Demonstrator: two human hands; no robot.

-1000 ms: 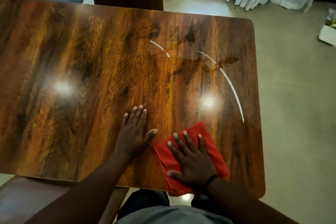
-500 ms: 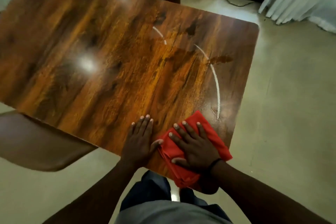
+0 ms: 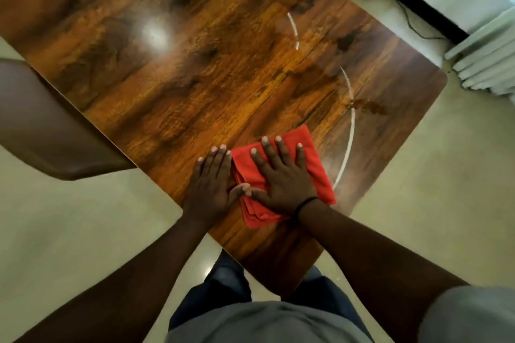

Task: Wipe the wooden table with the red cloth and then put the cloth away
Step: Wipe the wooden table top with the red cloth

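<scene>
Glossy wooden table (image 3: 195, 78) filled the upper and middle frame, brown chair seat (image 3: 41, 133) at left edge, folded red cloth (image 3: 315, 164) lay low centre on the table, right hand (image 3: 281, 178) pressed flat on it, fingers spread, left hand (image 3: 211, 186) flat on the wood beside, thumb touching the cloth, neither gripping

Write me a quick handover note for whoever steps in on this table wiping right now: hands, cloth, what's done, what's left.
Right hand: flat, fingers spread, pressing the folded red cloth onto the wooden table near its near corner.
Left hand: flat on the bare wood beside the cloth, thumb touching the cloth's edge.
Done: cannot tell how much is wiped.
Left: a dark spill patch sits beyond the cloth; wipe it and the rest, then put the cloth away.
</scene>
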